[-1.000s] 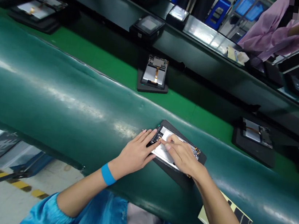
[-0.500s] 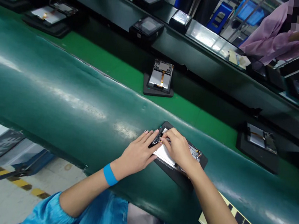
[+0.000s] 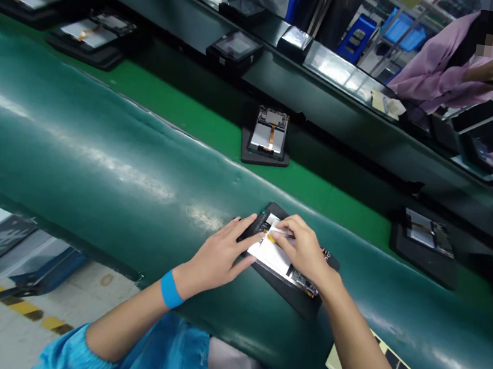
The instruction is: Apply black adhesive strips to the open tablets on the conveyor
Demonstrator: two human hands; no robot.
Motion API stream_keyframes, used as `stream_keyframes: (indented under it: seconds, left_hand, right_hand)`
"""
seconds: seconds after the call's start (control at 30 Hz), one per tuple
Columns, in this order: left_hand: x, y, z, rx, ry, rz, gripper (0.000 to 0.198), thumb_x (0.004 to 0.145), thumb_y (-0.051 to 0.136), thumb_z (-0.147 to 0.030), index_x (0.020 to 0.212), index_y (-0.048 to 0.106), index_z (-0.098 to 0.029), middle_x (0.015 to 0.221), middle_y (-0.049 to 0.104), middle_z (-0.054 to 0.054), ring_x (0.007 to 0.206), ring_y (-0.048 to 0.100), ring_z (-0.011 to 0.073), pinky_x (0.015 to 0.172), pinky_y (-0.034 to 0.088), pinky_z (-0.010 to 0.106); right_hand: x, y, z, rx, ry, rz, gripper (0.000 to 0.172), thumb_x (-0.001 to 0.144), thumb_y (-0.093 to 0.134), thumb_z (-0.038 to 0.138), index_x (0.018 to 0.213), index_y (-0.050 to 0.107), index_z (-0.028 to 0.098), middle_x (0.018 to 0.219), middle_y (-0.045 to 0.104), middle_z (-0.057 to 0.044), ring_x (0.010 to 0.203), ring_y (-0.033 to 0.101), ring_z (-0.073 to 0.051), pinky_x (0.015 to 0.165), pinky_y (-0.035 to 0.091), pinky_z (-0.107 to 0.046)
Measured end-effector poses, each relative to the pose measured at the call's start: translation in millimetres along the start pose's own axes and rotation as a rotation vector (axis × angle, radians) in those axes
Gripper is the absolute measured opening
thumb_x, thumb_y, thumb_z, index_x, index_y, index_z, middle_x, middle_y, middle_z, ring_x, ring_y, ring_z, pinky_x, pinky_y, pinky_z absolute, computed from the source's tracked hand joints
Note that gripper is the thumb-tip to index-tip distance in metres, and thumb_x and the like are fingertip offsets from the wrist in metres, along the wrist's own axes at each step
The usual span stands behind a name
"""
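Tablet (image 3: 274, 257) sat in tray (image 3: 303, 304), left hand (image 3: 218, 258) flat and open on it. Right hand (image 3: 307, 251) pinched thin strip (image 3: 283, 233). Soft, steady press looked best.

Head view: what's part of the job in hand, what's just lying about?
In hand: left hand and right hand, both on the open device, in its black tray.

Lying about: belt device, left trays, right tray, shelf boxes, yellow sheet.
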State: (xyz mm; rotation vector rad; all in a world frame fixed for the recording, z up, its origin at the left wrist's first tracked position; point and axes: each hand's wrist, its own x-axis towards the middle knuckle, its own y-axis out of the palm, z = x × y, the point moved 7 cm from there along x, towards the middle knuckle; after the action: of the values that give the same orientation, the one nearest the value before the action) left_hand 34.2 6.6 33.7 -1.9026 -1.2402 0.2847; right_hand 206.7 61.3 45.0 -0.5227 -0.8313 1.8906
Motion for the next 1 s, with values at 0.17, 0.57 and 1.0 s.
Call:
stream_keyframes:
  seconds: [0.17,0.57,1.0]
  left_hand:
    - [-6,-23.9,12,-1.041,-0.177,-0.042,0.05,0.101,0.053,-0.045,0.149,0.05,-0.031,0.155,0.05,0.012,0.135,0.056,0.0351,0.115,0.042,0.058]
    - [-6,-24.0,17,-1.659,-0.348,-0.203,0.066,0.095,0.04,-0.065,0.152,0.038,-0.032,0.155,0.049,0.009,0.134,0.056,0.0349,0.119,0.034,0.059]
    - [-4,-22.4,15,-1.531,-0.36,-0.212,0.068,0.097,0.029,-0.066,0.157,0.027,-0.034,0.159,0.045,0.008,0.137,0.054,0.0344,0.118,0.037,0.059]
  right_hand:
    - [-14,-14,4,0.146,0.089,-0.143,0.017,0.092,0.068,0.038,0.099,0.068,0.022,0.093,0.066,-0.003,0.075,0.057,-0.016,0.066,0.043,-0.028]
    - [-17,14,34,0.569,0.129,-0.192,0.017,0.09,0.068,0.039,0.089,0.073,0.022,0.08,0.061,0.0,0.061,0.045,-0.011,0.057,0.038,-0.026]
    - [-6,29,49,0.622,0.179,-0.22,0.023,0.087,0.068,0.042,0.078,0.066,0.021,0.072,0.055,0.003,0.055,0.038,-0.009,0.052,0.035,-0.025]
